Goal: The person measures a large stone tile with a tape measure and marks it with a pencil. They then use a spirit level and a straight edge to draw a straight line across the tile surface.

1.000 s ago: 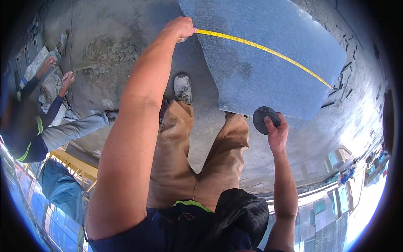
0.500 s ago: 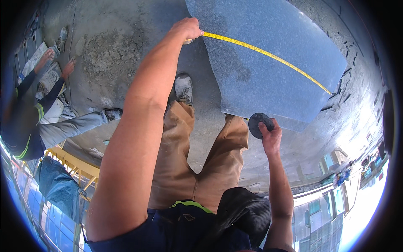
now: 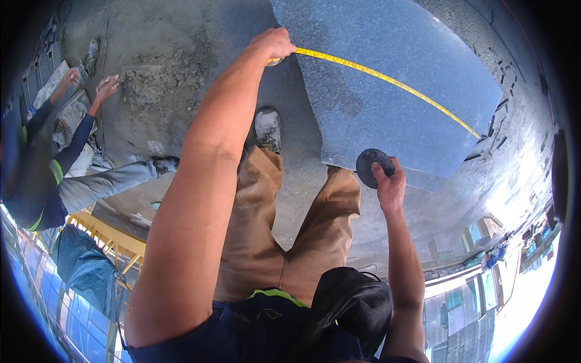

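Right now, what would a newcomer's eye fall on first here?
Probably the bright yellow measuring tape, stretching from the left fingers at the upper middle across the blue-grey slab to about its right edge. Next comes the round black disc in the right fingers, seen against the slab's near edge. A co-worker shows at far left.

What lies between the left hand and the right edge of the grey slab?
In the head view, a yellow tape-measure blade stretches from the left hand across the grey slab to around that right edge.
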`<state>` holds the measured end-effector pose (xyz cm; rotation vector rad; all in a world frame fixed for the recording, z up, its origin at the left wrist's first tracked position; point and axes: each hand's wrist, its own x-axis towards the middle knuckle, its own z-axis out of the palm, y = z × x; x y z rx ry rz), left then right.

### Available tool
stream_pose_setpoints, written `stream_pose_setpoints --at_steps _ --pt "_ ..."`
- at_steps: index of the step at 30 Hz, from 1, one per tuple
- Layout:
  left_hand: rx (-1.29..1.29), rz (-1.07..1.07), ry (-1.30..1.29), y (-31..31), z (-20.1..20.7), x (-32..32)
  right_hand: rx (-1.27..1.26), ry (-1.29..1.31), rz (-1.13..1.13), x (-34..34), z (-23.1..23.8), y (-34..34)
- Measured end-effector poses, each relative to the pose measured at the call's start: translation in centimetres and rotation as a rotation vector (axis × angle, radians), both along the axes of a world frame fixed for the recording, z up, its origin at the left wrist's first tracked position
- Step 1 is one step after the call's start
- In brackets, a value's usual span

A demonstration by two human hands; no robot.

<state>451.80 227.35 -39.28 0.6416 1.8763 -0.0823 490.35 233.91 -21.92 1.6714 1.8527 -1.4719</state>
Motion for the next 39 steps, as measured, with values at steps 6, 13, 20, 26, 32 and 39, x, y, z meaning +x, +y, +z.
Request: stream_pose_setpoints --at_steps 6,13,20,26,32,39 --pt "-0.032 -0.072 0.164 0.2 0.5 0.9 0.007 0.082 -0.132 -2.8 -0.4 0.0" --pt "-0.011 -0.023 0.280 0.4 1.3 1.8 0.036 0.098 -0.195 -4.7 0.6 1.7" --pt "-0.093 0.018 0.329 0.9 2.9 3.3 0.093 0.223 -0.250 -4.6 0.2 4.5" --pt "-0.082 0.042 0.341 0.6 2.8 3.6 0.114 0.216 -0.219 -5.9 -0.1 5.6" --pt "-0.054 0.001 0.278 0.5 2.0 2.3 0.137 0.269 -0.292 -9.1 -1.6 3.5" --pt "-0.067 0.019 0.176 0.3 1.4 1.3 0.251 0.229 -0.281 -14.0 -5.1 -0.1"
